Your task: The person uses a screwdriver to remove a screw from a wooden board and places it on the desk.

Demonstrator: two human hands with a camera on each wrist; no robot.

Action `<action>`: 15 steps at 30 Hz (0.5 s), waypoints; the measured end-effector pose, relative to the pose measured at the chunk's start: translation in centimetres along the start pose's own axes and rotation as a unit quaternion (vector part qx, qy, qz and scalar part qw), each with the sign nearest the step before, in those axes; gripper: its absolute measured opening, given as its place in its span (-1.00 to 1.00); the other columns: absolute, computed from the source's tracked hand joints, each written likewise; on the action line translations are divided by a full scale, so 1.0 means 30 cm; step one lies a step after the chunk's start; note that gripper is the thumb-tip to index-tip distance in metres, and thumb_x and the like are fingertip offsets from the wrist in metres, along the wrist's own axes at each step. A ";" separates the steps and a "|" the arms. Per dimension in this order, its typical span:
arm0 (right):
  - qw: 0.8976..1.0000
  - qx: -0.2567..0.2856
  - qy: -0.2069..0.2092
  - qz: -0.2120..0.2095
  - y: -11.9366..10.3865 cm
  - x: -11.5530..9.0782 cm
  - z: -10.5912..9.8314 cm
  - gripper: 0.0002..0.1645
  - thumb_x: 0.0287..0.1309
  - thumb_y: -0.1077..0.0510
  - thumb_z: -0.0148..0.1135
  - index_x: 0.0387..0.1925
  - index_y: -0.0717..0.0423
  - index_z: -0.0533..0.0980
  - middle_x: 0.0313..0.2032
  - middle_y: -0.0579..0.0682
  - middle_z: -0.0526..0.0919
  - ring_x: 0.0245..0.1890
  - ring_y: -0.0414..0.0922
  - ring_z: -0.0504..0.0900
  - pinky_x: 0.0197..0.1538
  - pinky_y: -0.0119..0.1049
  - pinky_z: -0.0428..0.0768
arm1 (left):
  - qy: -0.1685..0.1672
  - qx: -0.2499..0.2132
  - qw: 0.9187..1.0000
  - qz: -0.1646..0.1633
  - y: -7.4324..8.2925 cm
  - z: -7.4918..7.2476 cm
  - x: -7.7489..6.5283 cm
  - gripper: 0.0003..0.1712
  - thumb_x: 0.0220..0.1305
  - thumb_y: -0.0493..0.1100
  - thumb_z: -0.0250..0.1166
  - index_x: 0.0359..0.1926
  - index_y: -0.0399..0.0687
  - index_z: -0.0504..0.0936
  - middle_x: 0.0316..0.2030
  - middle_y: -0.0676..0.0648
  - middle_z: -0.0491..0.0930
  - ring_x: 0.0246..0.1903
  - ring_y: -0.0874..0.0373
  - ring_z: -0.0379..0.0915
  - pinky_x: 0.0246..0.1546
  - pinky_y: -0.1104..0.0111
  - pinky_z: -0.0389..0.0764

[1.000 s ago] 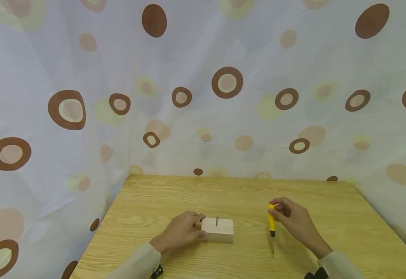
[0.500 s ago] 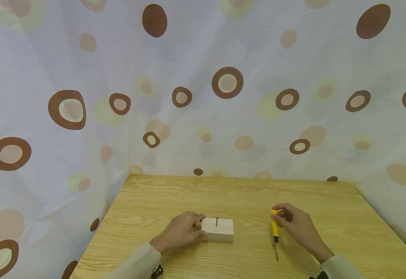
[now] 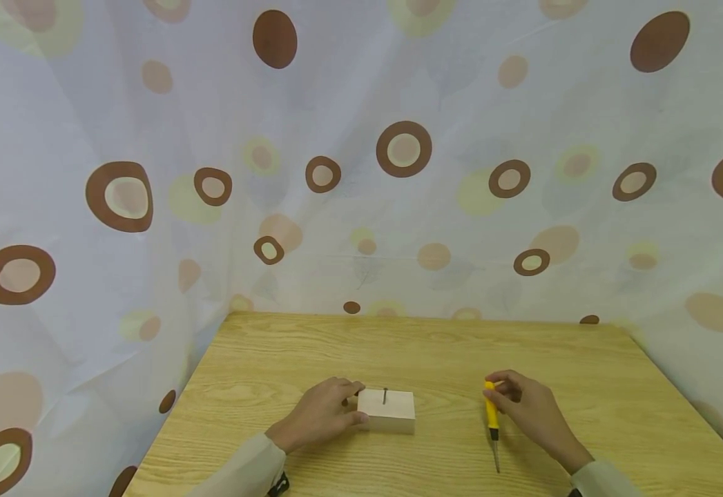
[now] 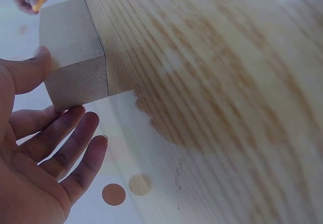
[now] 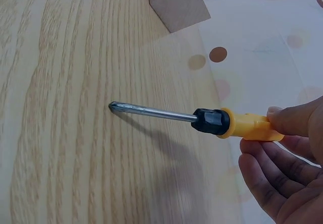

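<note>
A pale wooden block [image 3: 392,412] lies on the table, with a dark screw [image 3: 385,395] standing up from its top. My left hand [image 3: 320,416] holds the block's left end between thumb and fingers; in the left wrist view the block [image 4: 73,47] sits between thumb and index finger, the other fingers spread. To the right, my right hand [image 3: 532,411] pinches a screwdriver [image 3: 492,414] by its yellow handle's end. The right wrist view shows the screwdriver's [image 5: 212,122] black collar and metal shaft, its cross-shaped tip close to the tabletop; contact is hard to tell.
The wood-grain table [image 3: 311,342] reaches back to a white dotted curtain [image 3: 349,228], which also hangs along both sides. Table surface lies between the block and the screwdriver.
My right hand has moved slightly toward me and to the right with the screwdriver, whose tip has come nearer the front. The left hand and the block have stayed in place.
</note>
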State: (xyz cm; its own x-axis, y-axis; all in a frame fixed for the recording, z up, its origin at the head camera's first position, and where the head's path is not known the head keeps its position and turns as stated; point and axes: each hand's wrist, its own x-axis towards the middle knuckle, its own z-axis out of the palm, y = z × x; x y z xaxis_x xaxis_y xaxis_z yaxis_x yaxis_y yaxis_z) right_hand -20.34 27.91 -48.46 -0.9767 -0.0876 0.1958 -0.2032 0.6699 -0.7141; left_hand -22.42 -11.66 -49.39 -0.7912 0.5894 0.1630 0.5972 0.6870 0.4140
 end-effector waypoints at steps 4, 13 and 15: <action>1.000 0.000 -0.007 0.011 0.008 -0.001 0.001 -0.59 0.38 0.02 0.36 0.09 0.22 0.61 -0.29 -0.09 0.74 -0.41 -0.14 0.71 -0.35 -0.35 0.64 | 0.002 0.000 1.000 0.001 0.001 -0.002 -0.002 -0.30 0.34 0.17 0.38 0.31 -0.19 0.58 0.12 -0.09 0.66 -0.14 0.23 0.61 -0.16 0.45 0.63; 1.000 -0.009 -0.015 0.022 0.023 -0.002 0.011 -0.58 0.36 0.02 0.37 0.09 0.22 0.61 -0.27 -0.08 0.75 -0.41 -0.22 0.70 -0.33 -0.37 0.65 | -0.010 -0.006 1.000 0.003 -0.005 -0.011 0.000 -0.27 0.33 0.20 0.37 0.32 -0.18 0.56 0.14 -0.08 0.64 -0.12 0.22 0.58 -0.16 0.42 0.62; 0.999 -0.009 -0.017 0.027 0.024 -0.002 0.013 -0.58 0.36 0.02 0.38 0.09 0.23 0.61 -0.26 -0.07 0.75 -0.41 -0.24 0.70 -0.33 -0.38 0.65 | -0.012 -0.009 1.000 0.003 -0.008 -0.016 0.004 -0.25 0.35 0.24 0.34 0.34 -0.18 0.56 0.14 -0.06 0.63 -0.10 0.22 0.55 -0.15 0.41 0.61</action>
State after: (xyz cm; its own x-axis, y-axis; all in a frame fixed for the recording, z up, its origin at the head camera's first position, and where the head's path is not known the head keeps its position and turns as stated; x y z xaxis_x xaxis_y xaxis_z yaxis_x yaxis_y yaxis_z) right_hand -20.44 28.12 -49.23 -0.9880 -0.0758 0.1345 -0.1495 0.6870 -0.7112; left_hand -22.72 -11.96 -49.05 -0.7838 0.6041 0.1438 0.5995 0.6759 0.4287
